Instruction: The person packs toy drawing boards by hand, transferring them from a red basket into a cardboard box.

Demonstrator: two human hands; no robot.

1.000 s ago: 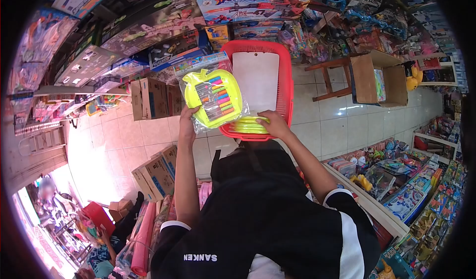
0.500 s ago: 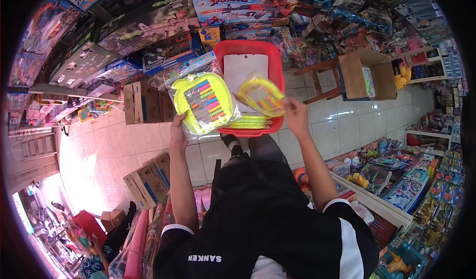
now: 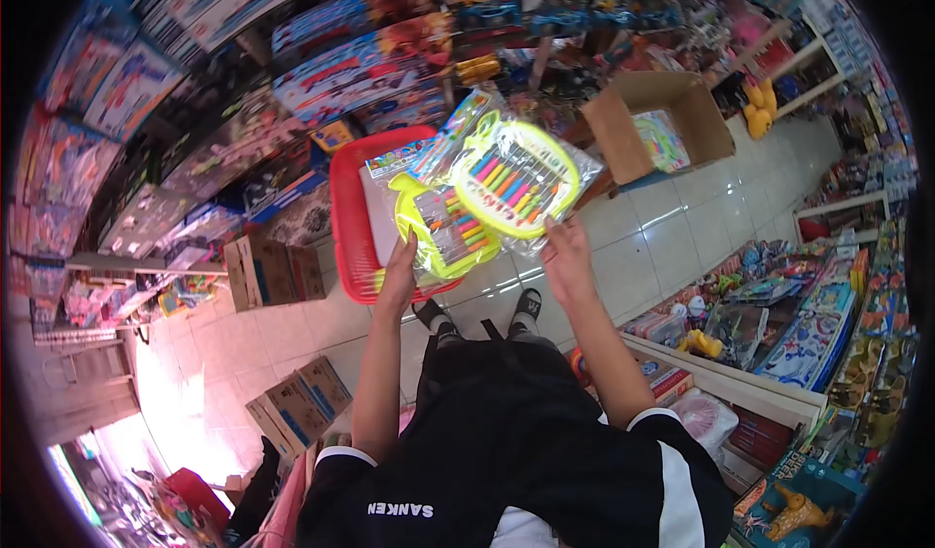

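Note:
My left hand (image 3: pixel 399 273) is closed on the lower left edge of a bagged yellow-green apple-shaped abacus (image 3: pixel 425 219) with coloured beads. My right hand (image 3: pixel 568 256) grips the bottom edge of a second bagged abacus (image 3: pixel 516 180), whose frame is yellow and white. The right one overlaps the left one, and both face up above the floor. Behind and to the left of them stands a red plastic basket (image 3: pixel 353 212); a pale flat sheet inside it is partly hidden by the left package.
An open cardboard box (image 3: pixel 612 139) with packaged items stands at the upper right. More cartons (image 3: pixel 300 404) lie on the tiled floor at left. Toy shelves (image 3: pixel 355 66) line the back; a display of packaged toys (image 3: pixel 769 314) runs along the right. A person's dark-clothed leg shows at lower left.
Both packages have moved right, away from over the basket, and now overlap. The right abacus has turned face-on. The view has shifted, with the basket further left and both feet visible.

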